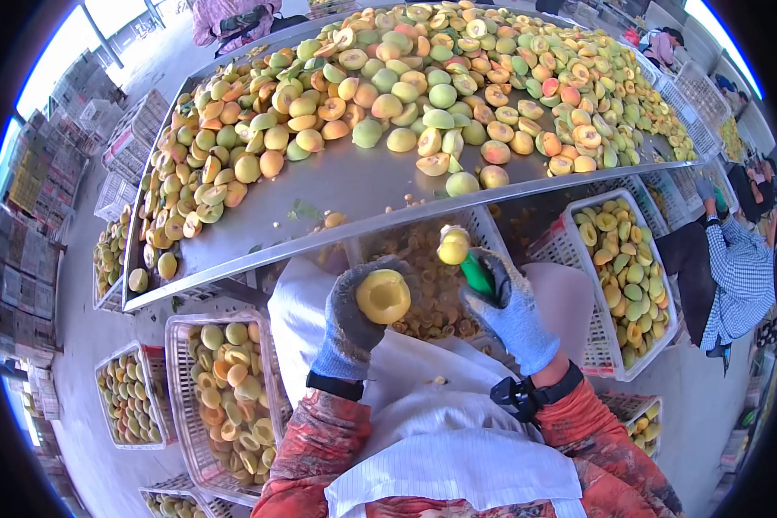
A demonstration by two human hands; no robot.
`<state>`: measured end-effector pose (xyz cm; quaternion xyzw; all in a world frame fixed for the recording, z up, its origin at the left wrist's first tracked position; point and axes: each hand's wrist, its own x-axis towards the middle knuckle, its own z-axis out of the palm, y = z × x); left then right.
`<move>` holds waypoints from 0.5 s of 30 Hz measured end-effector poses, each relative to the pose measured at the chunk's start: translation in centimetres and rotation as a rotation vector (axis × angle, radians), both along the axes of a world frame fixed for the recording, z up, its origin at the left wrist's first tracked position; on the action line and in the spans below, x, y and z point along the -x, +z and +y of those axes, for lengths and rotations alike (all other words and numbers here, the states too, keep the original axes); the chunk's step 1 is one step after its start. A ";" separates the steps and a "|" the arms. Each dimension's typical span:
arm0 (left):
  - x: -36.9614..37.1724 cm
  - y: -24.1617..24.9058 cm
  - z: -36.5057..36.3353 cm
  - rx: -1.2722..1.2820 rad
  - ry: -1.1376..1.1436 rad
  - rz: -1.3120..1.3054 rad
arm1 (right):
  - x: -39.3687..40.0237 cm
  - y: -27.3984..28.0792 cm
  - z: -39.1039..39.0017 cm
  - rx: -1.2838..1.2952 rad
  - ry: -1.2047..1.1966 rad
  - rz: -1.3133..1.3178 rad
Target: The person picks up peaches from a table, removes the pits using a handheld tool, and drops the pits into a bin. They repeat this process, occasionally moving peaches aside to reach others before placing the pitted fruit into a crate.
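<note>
My left hand (351, 324), in a grey and blue glove, holds a yellow-green fruit half (383, 297) with its hollow facing up. My right hand (511, 308), gloved in the same way, is closed around a green-handled tool (476, 275). At the tool's tip sits a small yellowish fruit piece (453, 246); the tip itself is hidden. The hands are apart, above my lap and just in front of the metal table (319, 186). Beneath them, a crate of pits and scraps (432, 302) stands between my knees.
Many whole and halved fruits (388, 86) are heaped on the table, behind its raised front edge. Crates of fruit halves stand at my left (229, 397) and right (626, 285). A person in a checked shirt (741, 276) sits at the far right. Stacked crates (26, 285) line the left side.
</note>
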<state>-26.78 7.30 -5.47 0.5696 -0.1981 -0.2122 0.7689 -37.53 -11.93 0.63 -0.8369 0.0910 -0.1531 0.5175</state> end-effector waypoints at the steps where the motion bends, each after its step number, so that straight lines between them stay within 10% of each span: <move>1: -0.5 -0.8 0.3 0.000 0.008 0.001 | -0.1 -0.8 -1.0 -0.099 -0.013 0.076; 3: -1.0 -2.7 1.0 0.180 0.054 0.153 | -0.8 -4.9 -4.3 0.796 0.097 0.705; 4: -1.2 -1.3 1.2 0.601 -0.004 0.696 | -0.6 -5.0 -4.1 0.799 0.101 0.696; 6: -1.6 1.5 0.6 0.483 0.054 0.537 | -0.1 -4.9 -3.3 0.728 -0.171 0.535; 10: -1.1 1.9 0.0 0.555 0.059 0.553 | -0.4 -0.9 4.1 0.507 0.052 0.077; 15: -0.8 1.4 -0.7 0.583 0.124 0.548 | -1.0 -1.1 7.1 0.624 0.147 0.107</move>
